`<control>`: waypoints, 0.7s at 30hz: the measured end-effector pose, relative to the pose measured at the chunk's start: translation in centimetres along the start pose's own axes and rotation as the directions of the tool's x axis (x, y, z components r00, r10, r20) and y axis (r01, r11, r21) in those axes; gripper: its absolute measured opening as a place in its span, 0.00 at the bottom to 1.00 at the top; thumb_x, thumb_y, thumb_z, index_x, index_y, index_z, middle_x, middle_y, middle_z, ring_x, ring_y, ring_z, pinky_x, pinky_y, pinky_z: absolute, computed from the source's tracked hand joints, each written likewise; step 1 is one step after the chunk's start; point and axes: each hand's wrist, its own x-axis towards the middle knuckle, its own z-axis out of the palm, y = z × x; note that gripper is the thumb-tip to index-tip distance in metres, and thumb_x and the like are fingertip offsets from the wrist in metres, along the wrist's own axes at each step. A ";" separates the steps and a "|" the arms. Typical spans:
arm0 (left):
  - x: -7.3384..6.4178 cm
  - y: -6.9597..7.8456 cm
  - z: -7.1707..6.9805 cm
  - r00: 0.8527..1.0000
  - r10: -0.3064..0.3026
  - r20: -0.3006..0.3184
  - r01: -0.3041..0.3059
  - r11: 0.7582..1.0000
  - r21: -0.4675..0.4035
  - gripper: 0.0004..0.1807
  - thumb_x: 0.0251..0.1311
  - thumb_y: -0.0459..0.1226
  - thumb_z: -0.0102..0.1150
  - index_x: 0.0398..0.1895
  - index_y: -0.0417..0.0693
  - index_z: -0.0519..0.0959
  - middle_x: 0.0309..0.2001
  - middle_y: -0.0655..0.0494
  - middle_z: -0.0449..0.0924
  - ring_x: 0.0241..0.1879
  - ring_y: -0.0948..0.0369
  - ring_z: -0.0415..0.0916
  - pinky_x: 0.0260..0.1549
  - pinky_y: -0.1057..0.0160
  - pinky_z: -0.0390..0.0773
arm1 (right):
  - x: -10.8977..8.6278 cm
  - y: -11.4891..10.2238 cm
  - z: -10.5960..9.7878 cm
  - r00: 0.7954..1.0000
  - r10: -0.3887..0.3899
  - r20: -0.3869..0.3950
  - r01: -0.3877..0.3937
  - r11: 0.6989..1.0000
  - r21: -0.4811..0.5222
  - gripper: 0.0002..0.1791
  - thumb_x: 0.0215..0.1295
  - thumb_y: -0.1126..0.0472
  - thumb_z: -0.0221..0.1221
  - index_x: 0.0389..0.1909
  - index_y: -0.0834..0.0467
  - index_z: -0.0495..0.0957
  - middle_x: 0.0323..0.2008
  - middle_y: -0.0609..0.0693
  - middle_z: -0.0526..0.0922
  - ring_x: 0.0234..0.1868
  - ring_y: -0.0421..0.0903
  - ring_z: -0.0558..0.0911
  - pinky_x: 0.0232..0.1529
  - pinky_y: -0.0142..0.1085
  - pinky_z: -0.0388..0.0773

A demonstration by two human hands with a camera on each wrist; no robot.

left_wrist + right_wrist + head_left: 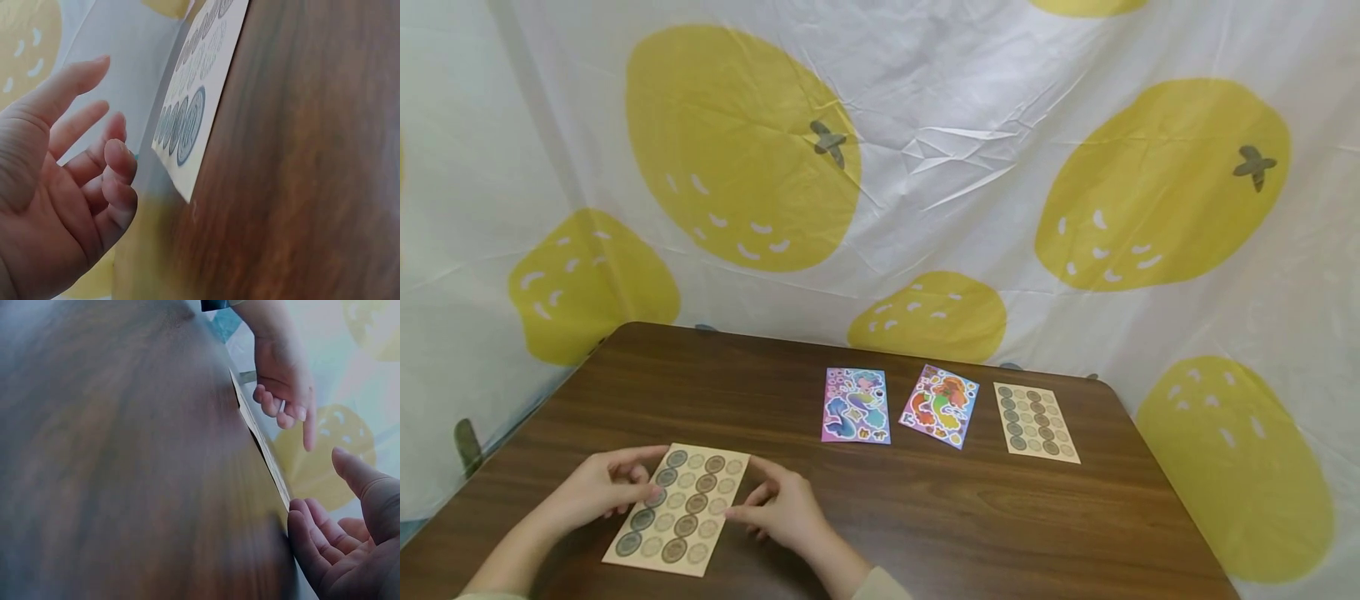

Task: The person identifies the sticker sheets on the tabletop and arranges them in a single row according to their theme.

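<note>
A cream sheet (687, 527) printed with rows of round grey, brown and pale seal-like stickers lies on the table at the front left. Beside its left edge is my left hand (597, 490), thumb over the border and index finger stretched toward the far corner. The left wrist view shows that hand (62, 206) apart from the sheet (209, 75), its other fingers loosely bent. At the right edge, my right hand (788, 507) has its index finger at the far corner and its thumb near the side. In the right wrist view its fingertips meet the sheet's edge, with loosely bent fingers (312, 540).
Farther back on the brown table (1000, 525) lie a blue-purple mermaid sticker sheet (856, 406), an orange-haired mermaid sticker sheet (940, 406) and another cream sheet (1037, 422) of round stickers. A white curtain (940, 100) with yellow fruit hangs behind the table.
</note>
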 end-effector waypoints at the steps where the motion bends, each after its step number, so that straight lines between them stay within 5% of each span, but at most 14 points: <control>1: 0.1 0.1 0.1 1.000 0.006 -0.008 -0.006 1.000 -0.004 0.36 0.54 0.37 0.68 0.64 0.28 0.66 0.26 0.53 0.76 0.17 0.63 0.69 0.12 0.65 0.70 | 0.0 0.0 -0.1 1.000 -0.005 0.002 0.005 1.000 0.000 0.40 0.48 0.66 0.73 0.64 0.63 0.69 0.20 0.43 0.79 0.14 0.39 0.78 0.13 0.33 0.76; 21: 1.5 2.4 3.3 0.990 0.128 -0.059 -0.127 0.992 0.022 0.32 0.56 0.37 0.67 0.64 0.35 0.68 0.43 0.47 0.78 0.37 0.60 0.75 0.32 0.62 0.76 | -0.5 -0.5 -3.0 0.996 -0.085 -0.013 0.083 0.993 -0.085 0.40 0.50 0.60 0.72 0.65 0.64 0.68 0.31 0.46 0.83 0.26 0.36 0.80 0.25 0.28 0.77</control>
